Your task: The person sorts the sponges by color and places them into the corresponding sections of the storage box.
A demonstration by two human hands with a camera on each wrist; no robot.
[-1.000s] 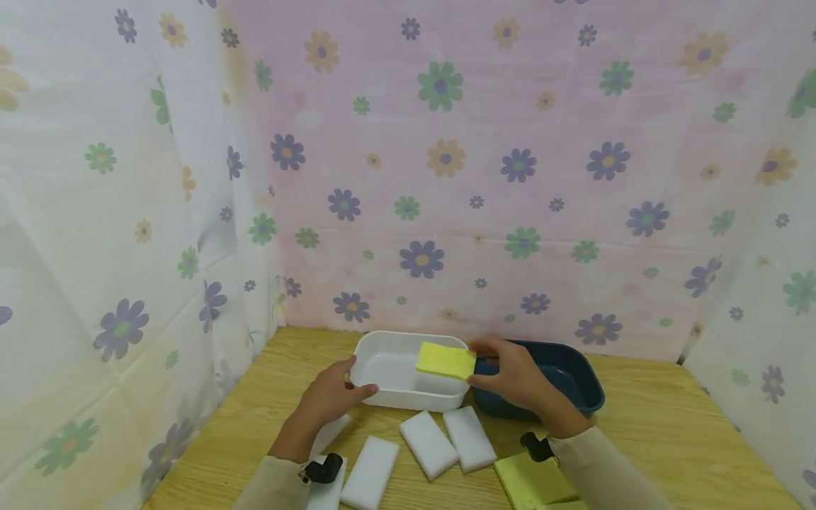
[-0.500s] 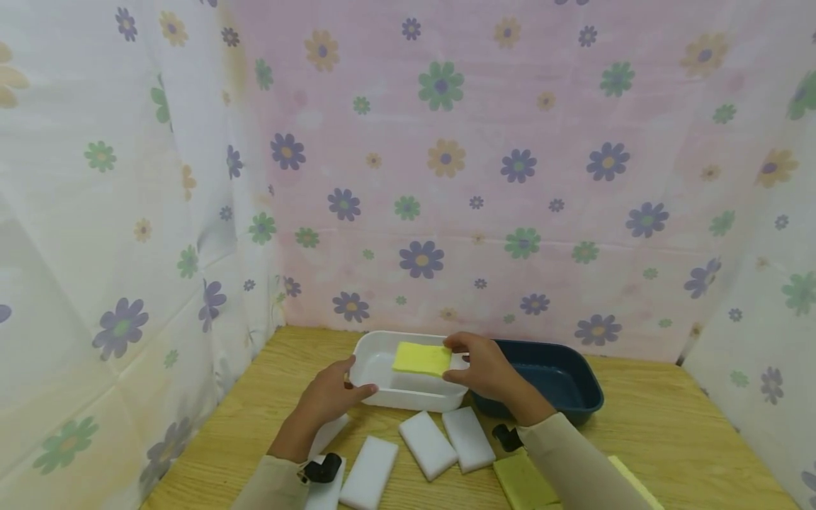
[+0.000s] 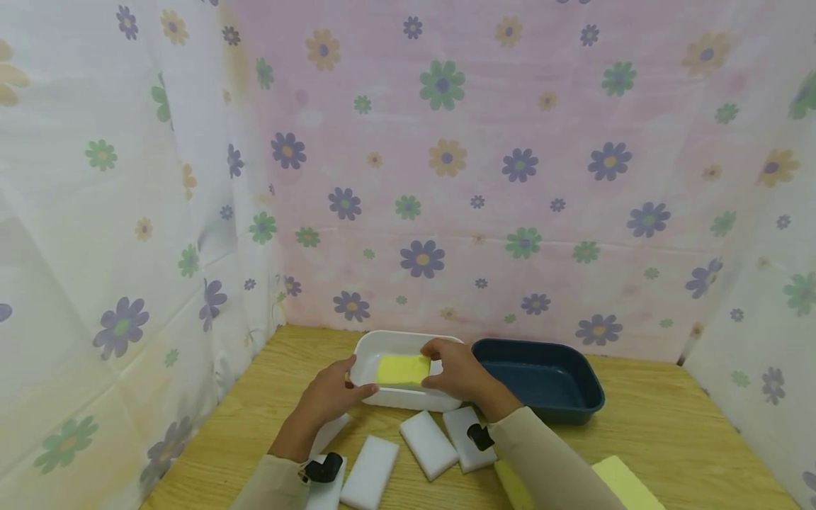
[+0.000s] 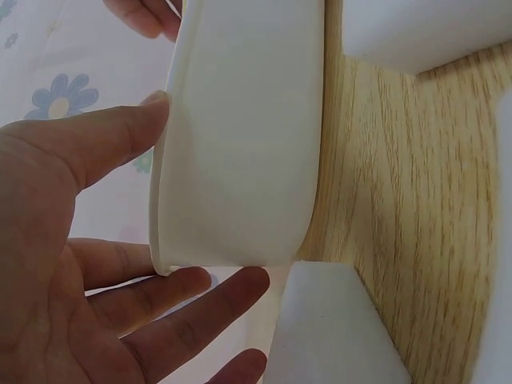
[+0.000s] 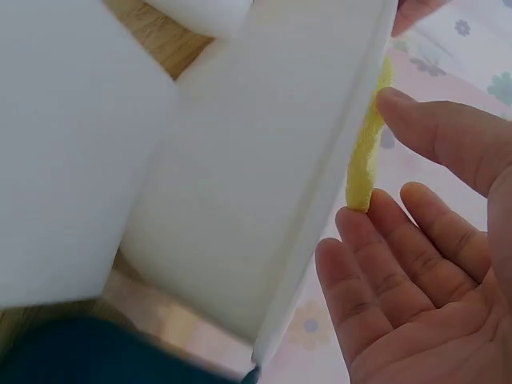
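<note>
My left hand [image 3: 326, 392] holds the left end of a white plastic tub [image 3: 417, 399]. In the left wrist view its thumb [image 4: 132, 132] lies on the rim, and fingertips touch the end wall. A yellow sponge [image 3: 402, 370] is held within the tub's opening by my right hand [image 3: 462, 374], its right end pinched between thumb and fingers. The right wrist view shows the edge of the sponge [image 5: 368, 144] above the tub's rim; whether it touches the tub's bottom is hidden.
A dark blue tub [image 3: 551, 382] stands right of the white one. Several white sponges, one of them here [image 3: 428, 445], lie in front. More yellow sponges [image 3: 627, 485] lie at the front right, partly behind my right sleeve. Flowered cloth [image 3: 382, 177] hangs behind the table.
My right hand has carried the yellow sponge leftward from the tub's right end and lower into the white tub. The left hand has stayed in place.
</note>
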